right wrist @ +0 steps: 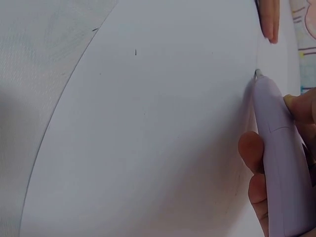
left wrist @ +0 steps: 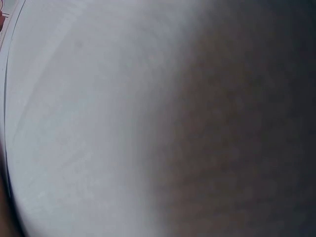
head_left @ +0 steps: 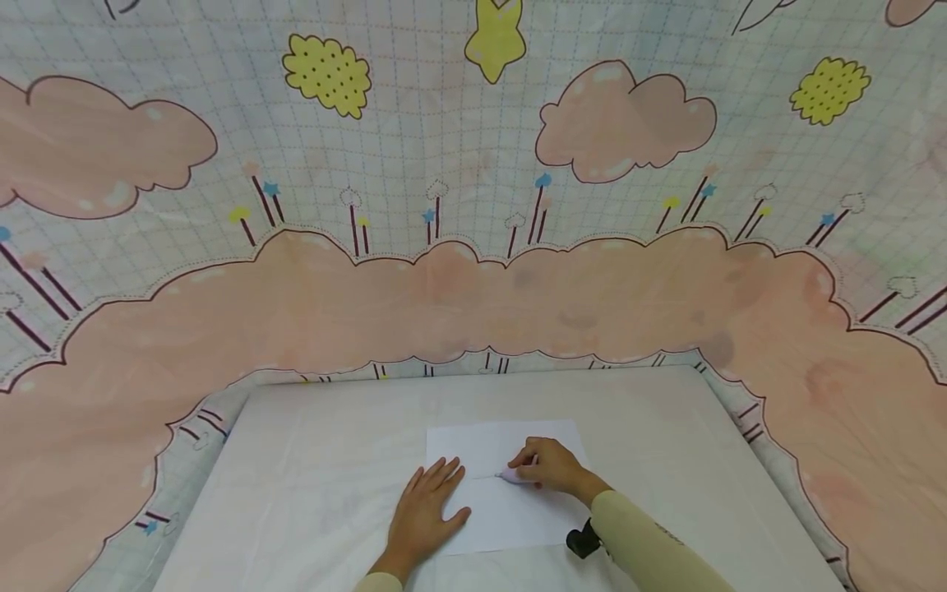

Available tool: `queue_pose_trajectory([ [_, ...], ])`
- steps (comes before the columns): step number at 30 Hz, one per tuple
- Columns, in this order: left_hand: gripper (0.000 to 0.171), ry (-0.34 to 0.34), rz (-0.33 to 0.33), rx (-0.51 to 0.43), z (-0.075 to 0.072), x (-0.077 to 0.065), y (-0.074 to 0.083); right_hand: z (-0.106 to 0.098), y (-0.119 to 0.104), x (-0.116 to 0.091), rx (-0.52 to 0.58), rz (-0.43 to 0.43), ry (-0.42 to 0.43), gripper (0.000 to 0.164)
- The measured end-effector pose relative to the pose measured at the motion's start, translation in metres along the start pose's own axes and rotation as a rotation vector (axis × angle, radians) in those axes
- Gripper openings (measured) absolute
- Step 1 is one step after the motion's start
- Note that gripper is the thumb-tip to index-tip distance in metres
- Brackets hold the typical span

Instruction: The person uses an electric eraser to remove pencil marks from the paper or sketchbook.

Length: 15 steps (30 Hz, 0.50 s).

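Right hand [head_left: 553, 466], as I see it from my station, grips a pale lilac pen-shaped tool [right wrist: 284, 163] near the middle of the white sheet [head_left: 491, 526], its tip pointing to nine o'clock along a faint line. Left hand [head_left: 423, 511] lies flat with straight, spread fingers over the sheet's nine o'clock edge. I make out a black device [head_left: 583, 540] at four o'clock, beside the right sleeve [head_left: 651, 543].

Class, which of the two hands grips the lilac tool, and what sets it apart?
The right hand: its fingers curl round the lilac tool. The left hand holds nothing, its fingers extended at the white paper's left edge.
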<state>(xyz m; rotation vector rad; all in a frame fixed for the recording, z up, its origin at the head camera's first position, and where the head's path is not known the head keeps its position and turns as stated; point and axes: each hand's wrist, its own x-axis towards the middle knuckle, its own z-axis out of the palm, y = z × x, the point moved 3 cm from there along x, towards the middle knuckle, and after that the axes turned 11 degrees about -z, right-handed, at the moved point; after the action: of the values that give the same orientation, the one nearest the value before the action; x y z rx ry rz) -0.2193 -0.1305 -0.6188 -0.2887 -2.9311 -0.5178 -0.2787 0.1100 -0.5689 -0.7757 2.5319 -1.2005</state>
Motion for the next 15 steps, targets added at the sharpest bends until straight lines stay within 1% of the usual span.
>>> queue_pose_trajectory([
  [4,0.062,0.004,0.001,-0.001,-0.001,-0.001,0.002,-0.002,0.003,-0.002,-0.014,0.001,0.002,0.014],
  [8,0.062,-0.013,-0.005,-0.011,-0.003,0.0,0.002,-0.006,0.007,-0.005,-0.023,-0.006,0.009,0.013],
  [15,0.062,-0.021,-0.006,-0.005,-0.001,0.0,0.0,-0.01,0.013,-0.011,0.0,-0.016,0.01,0.014],
])
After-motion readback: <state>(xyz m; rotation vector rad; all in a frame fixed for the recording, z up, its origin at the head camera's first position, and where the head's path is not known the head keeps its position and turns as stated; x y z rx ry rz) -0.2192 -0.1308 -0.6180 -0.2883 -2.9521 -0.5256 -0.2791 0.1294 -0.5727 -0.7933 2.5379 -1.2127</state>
